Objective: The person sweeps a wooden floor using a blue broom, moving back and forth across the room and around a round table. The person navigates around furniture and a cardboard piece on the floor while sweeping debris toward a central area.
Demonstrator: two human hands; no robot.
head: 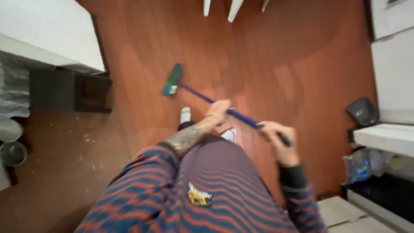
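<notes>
Looking down past a striped shirt, I see both hands closed around the blue handle of a broom: the left hand wraps it partway down, the right hand clamps it near the top end. The green broom head rests on the red wooden floor, out ahead of the socked feet. A dark low cabinet stands near the head by the floor's left edge, below a white counter. White chair legs stand at the far edge; a grey dustpan leans at the right edge, well apart.
</notes>
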